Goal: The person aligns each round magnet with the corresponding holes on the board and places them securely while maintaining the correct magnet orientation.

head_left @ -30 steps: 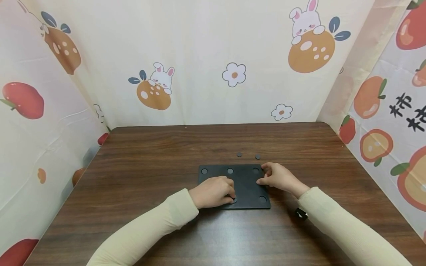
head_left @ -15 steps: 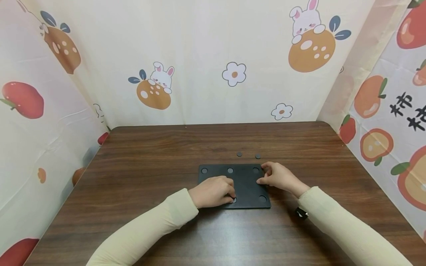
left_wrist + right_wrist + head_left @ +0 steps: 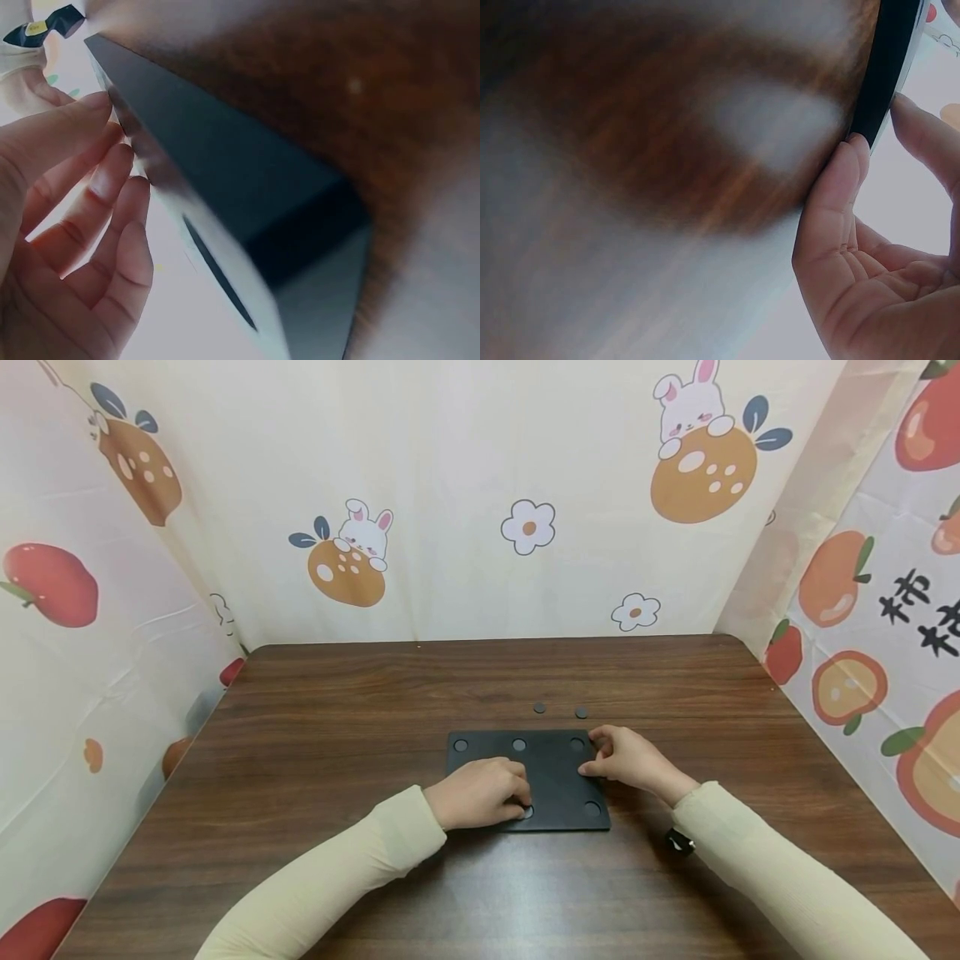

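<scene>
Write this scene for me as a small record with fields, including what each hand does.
Surface: brown wood-grain table
Main item: black board, lying flat, with round recesses
Discs: two dark discs on the table, beyond the board's far edge
Left hand: fingertips on the board's near part; pinching or only pressing, unclear
Right hand: holds the board's right edge
Background: pale printed cloth
</scene>
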### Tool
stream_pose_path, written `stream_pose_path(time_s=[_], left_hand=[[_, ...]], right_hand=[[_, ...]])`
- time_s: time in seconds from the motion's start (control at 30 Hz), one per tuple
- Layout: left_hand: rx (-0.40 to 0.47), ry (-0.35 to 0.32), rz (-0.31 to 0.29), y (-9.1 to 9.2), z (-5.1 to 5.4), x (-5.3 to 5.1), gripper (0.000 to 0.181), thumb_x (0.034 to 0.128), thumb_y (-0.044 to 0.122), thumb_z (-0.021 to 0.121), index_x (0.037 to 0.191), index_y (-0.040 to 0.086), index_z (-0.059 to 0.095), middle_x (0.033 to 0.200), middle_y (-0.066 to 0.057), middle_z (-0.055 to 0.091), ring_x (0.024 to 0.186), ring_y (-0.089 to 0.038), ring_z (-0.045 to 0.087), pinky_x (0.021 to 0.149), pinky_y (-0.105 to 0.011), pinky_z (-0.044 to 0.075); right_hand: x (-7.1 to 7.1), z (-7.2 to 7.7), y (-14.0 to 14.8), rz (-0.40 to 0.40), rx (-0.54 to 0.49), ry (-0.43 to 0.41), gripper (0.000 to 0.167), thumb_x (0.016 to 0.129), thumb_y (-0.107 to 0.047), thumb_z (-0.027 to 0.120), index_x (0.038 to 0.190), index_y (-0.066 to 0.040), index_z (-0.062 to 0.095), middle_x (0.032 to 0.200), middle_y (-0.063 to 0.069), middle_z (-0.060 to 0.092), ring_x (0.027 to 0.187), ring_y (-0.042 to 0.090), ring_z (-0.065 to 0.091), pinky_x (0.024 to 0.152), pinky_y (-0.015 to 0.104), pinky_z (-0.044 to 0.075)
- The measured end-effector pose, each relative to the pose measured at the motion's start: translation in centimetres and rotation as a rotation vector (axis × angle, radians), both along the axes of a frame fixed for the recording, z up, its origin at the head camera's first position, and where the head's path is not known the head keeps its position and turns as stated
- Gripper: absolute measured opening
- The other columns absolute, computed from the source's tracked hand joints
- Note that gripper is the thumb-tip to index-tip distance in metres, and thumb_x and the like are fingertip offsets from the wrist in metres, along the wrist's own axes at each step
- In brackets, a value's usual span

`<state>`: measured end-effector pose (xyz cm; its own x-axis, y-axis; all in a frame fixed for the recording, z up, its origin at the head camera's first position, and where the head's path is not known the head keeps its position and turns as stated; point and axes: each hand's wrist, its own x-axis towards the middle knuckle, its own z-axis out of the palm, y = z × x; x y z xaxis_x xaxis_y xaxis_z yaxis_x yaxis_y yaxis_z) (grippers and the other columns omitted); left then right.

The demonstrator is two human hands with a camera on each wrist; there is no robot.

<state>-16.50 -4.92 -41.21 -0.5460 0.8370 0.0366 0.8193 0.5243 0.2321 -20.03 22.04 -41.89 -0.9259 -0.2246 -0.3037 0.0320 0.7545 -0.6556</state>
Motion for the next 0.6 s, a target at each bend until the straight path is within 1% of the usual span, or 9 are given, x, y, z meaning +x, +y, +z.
stream_pose_path(time_s=[0.2,0.37,0.47,0.6], left_hand=[[0.024,-0.027,0.019,-0.3,0.1,0.0,0.013,0.0911,0.029,0.071,0.1,0.021,0.076,0.095,0.007,0.066,0.085,-0.005,0.061,0.077,-0.018,0.051],[0.048,-0.028,0.054,-0.6,0.1,-0.2,0.017,0.0911,0.032,0.07,0.103,0.021,0.076,0.097,0.007,0.066,0.087,-0.006,0.062,0.076,-0.018,0.051],[0.064,-0.029,0.089,-1.0,0.2,-0.3,0.018,0.0921,0.032,0.069,0.104,0.021,0.075,0.1,0.007,0.067,0.089,-0.006,0.063,0.075,-0.019,0.052],[0.073,-0.037,0.153,-1.5,0.4,-0.5,0.02,0.0944,0.033,0.066,0.108,0.02,0.074,0.104,0.006,0.066,0.093,-0.007,0.064,0.078,-0.022,0.054]], right_hand=[[0.1,0.1,-0.1,-0.002,0.001,-0.005,0.072,0.084,-0.028,0.078,0.14,0.002,0.045,0.08,0.006,0.059,0.067,0.018,0.056,0.06,0.032,0.045],[0.1,0.2,-0.1,0.0,-0.002,-0.003,0.072,0.084,-0.028,0.078,0.14,0.002,0.044,0.079,0.005,0.059,0.067,0.018,0.055,0.06,0.032,0.045],[0.0,0.2,0.0,0.001,-0.004,0.002,0.072,0.084,-0.027,0.078,0.14,0.003,0.045,0.079,0.005,0.058,0.066,0.017,0.055,0.059,0.031,0.045],[0.0,0.1,0.0,0.001,-0.003,0.005,0.072,0.084,-0.027,0.078,0.14,0.003,0.045,0.079,0.005,0.058,0.066,0.017,0.055,0.059,0.031,0.045]])
